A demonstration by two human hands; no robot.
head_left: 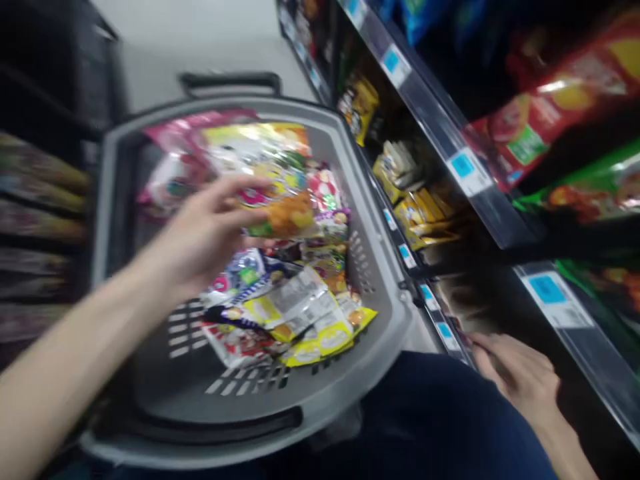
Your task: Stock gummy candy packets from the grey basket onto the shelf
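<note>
A grey shopping basket [377, 320] holds several shiny snack packets. Over its middle is my left hand [215, 223], fingers stretched out and apart, lying across the left part of a yellow and orange snack bag [287, 210]; whether they touch it is unclear. Behind the hand is a pink bag [175, 173]. Nearer me lie yellow and grey packets [295, 307] and a red and white packet [245, 347]. At the lower right, my right hand [520, 370] is by the lower shelf edge with its fingers curled in; what they hold, if anything, is blurred and dark.
Dark shelves with blue and white price labels [463, 163] run along the right. They carry yellow packets [417, 217] and a large red bag [560, 110]. Another shelf with packaged goods [37, 200] stands on the left. Pale floor [200, 33] shows beyond the basket.
</note>
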